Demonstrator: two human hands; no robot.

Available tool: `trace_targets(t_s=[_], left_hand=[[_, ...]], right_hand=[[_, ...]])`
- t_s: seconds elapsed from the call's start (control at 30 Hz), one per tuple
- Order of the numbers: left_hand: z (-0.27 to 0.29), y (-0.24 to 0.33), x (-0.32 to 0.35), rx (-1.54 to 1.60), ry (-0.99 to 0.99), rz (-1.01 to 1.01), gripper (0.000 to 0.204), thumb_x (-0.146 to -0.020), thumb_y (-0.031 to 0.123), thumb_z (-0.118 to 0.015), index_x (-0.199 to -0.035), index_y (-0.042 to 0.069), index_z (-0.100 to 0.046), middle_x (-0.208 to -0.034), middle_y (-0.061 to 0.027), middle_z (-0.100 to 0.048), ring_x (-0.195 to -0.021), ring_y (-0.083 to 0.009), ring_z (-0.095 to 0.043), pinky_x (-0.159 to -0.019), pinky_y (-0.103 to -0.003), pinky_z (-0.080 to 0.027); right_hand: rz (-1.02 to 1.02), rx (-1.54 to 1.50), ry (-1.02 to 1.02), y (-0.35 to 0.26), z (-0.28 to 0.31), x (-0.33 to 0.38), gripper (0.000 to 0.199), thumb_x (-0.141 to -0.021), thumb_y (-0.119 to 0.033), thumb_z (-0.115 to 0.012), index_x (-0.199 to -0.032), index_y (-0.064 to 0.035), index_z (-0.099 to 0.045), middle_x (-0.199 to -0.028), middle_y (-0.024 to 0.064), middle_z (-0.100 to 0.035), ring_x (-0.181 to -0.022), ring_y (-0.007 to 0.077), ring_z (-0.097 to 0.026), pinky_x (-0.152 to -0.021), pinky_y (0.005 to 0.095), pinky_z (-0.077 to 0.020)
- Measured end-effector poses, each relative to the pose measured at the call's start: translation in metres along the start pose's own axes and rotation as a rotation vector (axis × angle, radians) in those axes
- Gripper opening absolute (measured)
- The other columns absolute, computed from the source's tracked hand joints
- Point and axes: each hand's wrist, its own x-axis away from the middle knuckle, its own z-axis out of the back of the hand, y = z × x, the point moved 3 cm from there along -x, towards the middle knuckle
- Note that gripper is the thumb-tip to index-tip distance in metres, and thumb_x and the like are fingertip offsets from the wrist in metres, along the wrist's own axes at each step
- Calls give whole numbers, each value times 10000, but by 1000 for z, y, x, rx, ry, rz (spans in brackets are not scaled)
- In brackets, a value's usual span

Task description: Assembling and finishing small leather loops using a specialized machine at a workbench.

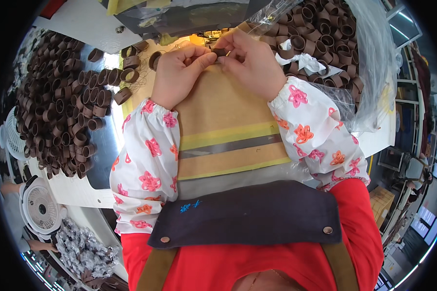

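One machine head counts as the landmark. Just below it are two hands, left and right, with one brown piece between their fingers. Left and right of it lie two heaps of brown rings, one on each side, each too many to count; the right one has one clear plastic bag. Farther below are two floral sleeve covers, two metal snaps and two straps; to the lower left, two white fans.
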Motion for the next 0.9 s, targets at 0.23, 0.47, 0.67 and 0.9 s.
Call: trace_targets(t_s=[0.23,0.47,0.67,0.9], left_hand=[[1,-3,-1,-167,-77,-216,266,-698,106,-674,-952,45,-621,-664,-34,-552,-585,-108,-505,-561,-241,-416],[-3,-10,0,-274,34,-256,213,-709,41,-580,-917,52,-622,-645,-71,-574,-562,-170,-547,-561,-272,-441],[-5,-9,-1,-317,140,-256,155,-716,71,-590,-862,34,-628,-620,-69,-587,-534,-155,-555,-532,-263,-439],[2,-12,-5,-211,132,-226,223,-727,191,-666,-879,30,-643,-561,-38,-555,-505,-95,-509,-507,-232,-408]], right_hand=[[-121,-35,-344,12,6,-7,164,-792,-10,-515,-951,29,-525,-810,23,-554,-768,62,-527,-649,211,-439],[34,186,-222,-10,-1,-1,216,-689,-110,-633,-868,-11,-566,-692,68,-574,-600,167,-573,-557,275,-458],[66,180,-27,-5,-7,0,254,-673,-91,-687,-870,-1,-553,-707,62,-579,-565,127,-566,-517,241,-458],[153,208,-49,5,8,-9,129,-679,-25,-623,-799,-3,-579,-659,109,-589,-597,234,-584,-552,312,-466]])
